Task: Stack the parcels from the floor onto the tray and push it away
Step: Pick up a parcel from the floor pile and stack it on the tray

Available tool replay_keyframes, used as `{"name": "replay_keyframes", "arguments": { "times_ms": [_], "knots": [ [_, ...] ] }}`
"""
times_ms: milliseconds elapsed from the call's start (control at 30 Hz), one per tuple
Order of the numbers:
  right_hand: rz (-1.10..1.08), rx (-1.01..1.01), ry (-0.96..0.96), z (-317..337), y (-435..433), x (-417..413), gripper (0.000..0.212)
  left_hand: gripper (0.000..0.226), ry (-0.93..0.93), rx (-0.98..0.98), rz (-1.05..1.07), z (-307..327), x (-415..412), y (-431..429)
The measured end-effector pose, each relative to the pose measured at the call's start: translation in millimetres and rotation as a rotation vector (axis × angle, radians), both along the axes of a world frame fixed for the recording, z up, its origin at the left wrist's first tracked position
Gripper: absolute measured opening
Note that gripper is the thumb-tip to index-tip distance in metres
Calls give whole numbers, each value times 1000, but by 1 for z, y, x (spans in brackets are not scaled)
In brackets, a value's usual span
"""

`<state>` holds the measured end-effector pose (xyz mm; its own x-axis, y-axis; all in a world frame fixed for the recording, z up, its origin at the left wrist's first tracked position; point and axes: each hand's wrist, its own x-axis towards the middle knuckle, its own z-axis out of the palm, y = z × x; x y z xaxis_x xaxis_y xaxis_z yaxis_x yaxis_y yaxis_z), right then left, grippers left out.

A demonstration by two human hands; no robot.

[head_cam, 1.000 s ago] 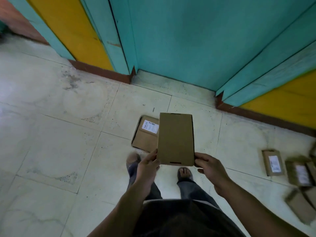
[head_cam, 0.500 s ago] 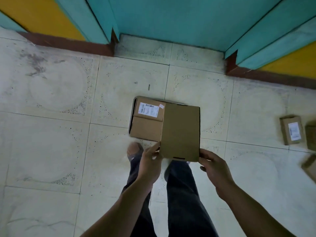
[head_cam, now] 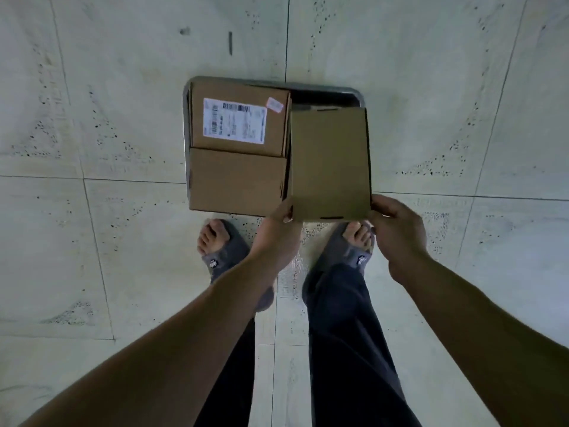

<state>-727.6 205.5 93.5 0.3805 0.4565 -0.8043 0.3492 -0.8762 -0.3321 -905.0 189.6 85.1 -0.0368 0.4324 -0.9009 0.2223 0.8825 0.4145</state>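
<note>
Head view: at frame centre a metal tray (head_cam: 326,87) lies on the tiled floor (head_cam: 107,149), its left half filled by a labelled parcel (head_cam: 238,118) and, just below it, a plain parcel (head_cam: 237,180). The left hand (head_cam: 278,229) and right hand (head_cam: 397,226) pinch the lower corners of a third parcel (head_cam: 329,163), fingers closed on its edges, over the tray's right half. Judged progress: two parcels loaded, the third not yet released, pushing undone.
</note>
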Motion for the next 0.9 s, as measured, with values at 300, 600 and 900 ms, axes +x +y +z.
{"name": "replay_keyframes", "arguments": {
  "times_ms": [300,600,900],
  "knots": [
    [-29,-15,26,-86,9,5,33,35,48,-40,-69,-75,11,21],
    [57,-73,62,-106,10,-9,41,44,170,-14,-297,-91,22,12],
    [45,-102,78,-109,8,-4,50,53,141,-23,-367,-91,35,1]
  ]
}}
